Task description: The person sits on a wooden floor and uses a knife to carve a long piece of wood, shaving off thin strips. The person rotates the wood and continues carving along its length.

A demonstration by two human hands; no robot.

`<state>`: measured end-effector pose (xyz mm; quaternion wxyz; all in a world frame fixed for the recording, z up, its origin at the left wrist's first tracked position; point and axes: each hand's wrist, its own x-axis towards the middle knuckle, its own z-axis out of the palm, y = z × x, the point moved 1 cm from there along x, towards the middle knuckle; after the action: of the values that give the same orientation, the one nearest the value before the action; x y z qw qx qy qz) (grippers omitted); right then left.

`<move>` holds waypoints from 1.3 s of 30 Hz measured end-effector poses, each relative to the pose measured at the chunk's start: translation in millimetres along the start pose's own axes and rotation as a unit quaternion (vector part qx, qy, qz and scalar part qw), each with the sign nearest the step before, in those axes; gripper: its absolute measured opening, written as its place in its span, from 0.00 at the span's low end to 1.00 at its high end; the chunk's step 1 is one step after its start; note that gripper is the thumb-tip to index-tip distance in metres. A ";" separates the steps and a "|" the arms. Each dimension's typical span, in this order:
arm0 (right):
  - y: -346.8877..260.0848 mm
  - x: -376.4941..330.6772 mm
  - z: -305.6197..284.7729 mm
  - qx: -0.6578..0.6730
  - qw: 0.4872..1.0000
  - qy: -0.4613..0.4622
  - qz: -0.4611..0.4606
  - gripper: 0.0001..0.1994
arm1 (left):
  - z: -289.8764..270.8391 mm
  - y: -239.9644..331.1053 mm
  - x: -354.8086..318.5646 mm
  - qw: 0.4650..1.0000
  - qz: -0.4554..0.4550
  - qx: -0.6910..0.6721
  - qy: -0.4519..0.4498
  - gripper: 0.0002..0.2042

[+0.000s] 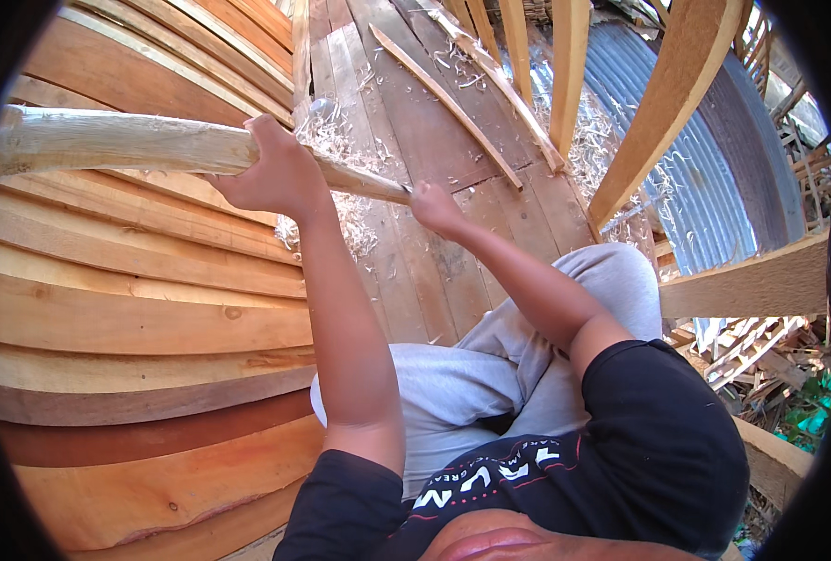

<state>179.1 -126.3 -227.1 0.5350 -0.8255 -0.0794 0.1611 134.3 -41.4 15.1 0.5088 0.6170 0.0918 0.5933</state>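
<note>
Item: pale wooden pole (116, 140), lying across the curved hull planks (126, 309). Your left hand (275, 173) has its fingers wrapped around it; your right hand (432, 206) fists its tapered end, above wood shavings (350, 210).

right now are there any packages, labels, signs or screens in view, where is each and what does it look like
No packages, signs or screens show.
Printed shirt: bottom centre, worn by the person; black with blocky white lettering and a thin red line across the chest.
Only bare wood is near the hands: the left hand and right hand grip a pale wooden pole over curved planks.
</note>
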 end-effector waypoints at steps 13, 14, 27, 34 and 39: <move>-1.0 -3.2 -7.9 -0.055 0.998 -0.013 -0.031 0.25 | -1.1 3.8 -2.5 0.999 -0.009 -0.025 0.019 0.22; 28.9 -3.5 -7.3 -0.088 0.996 -0.013 -0.020 0.25 | 0.6 7.0 -5.2 0.999 -0.027 -0.038 0.021 0.21; 44.9 4.1 -16.1 -0.119 0.991 -0.037 -0.038 0.17 | 5.4 8.6 -2.0 0.998 -0.015 -0.032 0.047 0.13; -63.9 -29.1 -22.3 -0.017 0.996 -0.066 -0.060 0.26 | -3.1 5.2 0.6 0.998 0.003 -0.041 0.054 0.14; 27.0 -6.5 -14.1 -0.126 0.991 0.028 -0.017 0.17 | 9.5 19.2 -11.4 0.996 -0.021 -0.060 0.059 0.15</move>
<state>176.9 -151.6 -245.2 0.4312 -0.8891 -0.0983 0.1178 129.5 -63.5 24.2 0.5508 0.5474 0.0988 0.6223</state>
